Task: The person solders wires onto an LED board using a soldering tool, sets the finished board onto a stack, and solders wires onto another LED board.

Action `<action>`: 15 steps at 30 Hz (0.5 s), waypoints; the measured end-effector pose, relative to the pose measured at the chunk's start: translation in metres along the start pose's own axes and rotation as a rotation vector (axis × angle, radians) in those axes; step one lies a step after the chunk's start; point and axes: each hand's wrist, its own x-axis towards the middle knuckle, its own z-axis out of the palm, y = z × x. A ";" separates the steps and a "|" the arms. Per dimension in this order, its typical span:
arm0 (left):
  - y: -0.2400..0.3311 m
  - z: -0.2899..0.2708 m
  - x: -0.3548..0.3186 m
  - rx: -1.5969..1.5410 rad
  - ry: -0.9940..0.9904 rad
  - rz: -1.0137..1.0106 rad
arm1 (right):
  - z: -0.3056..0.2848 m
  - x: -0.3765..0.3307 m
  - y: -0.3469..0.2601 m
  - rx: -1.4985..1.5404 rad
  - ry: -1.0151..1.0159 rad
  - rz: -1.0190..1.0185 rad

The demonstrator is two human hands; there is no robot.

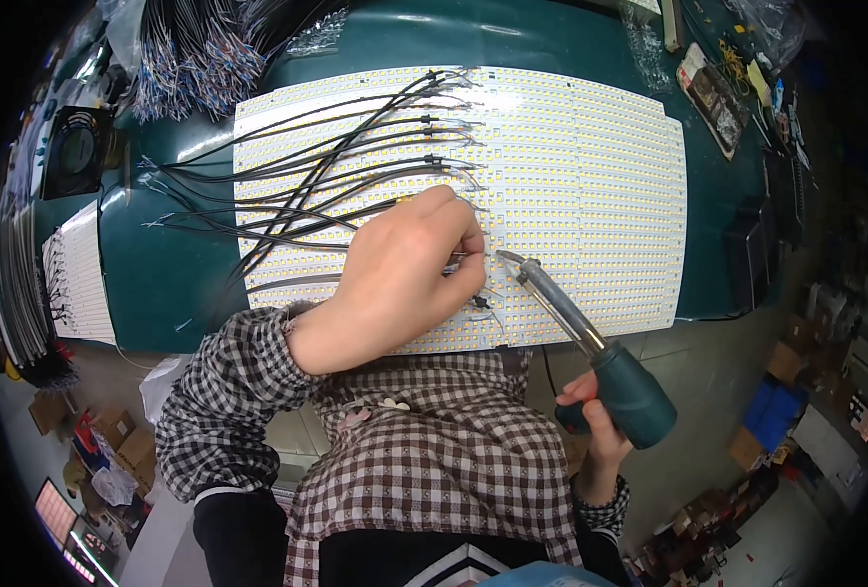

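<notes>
Now right hand (590,416) aims soldering iron (590,342) at LED panel (590,186).

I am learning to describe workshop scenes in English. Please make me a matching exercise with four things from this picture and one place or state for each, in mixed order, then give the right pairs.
Things
1. soldering iron
2. left hand
3. small black fan
4. black wires

Places or states
A. at the far left edge of the green table
B. held by its teal handle in the right hand
C. fanned out over the left part of the white LED panel
D. resting on the panel, fingers pinching a wire end

Pairs: 1-B, 2-D, 3-A, 4-C
</notes>
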 end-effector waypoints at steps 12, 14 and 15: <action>0.000 0.000 0.001 0.028 0.001 0.025 | 0.001 -0.002 0.004 -0.006 0.007 0.030; 0.000 0.000 0.000 0.025 0.004 0.023 | -0.001 -0.003 0.005 -0.007 0.005 0.035; 0.001 0.000 0.000 0.022 0.002 0.021 | -0.002 -0.003 0.006 -0.006 0.016 0.065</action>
